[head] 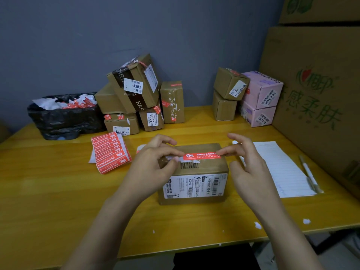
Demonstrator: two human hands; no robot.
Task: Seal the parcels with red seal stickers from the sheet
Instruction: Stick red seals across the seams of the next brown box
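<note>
A brown cardboard parcel with a white shipping label on its front lies on the yellow table before me. A red seal sticker stretches across its top. My left hand pinches the sticker's left end between thumb and forefinger. My right hand pinches the right end with its fingertips. The sheet of red seal stickers lies to the left of the parcel.
A pile of brown parcels stands at the back, left of centre; two brown boxes and two pink boxes at the back right. A black bin bag holds sticker scraps. Lined paper and a pen lie right. Large cartons wall the right side.
</note>
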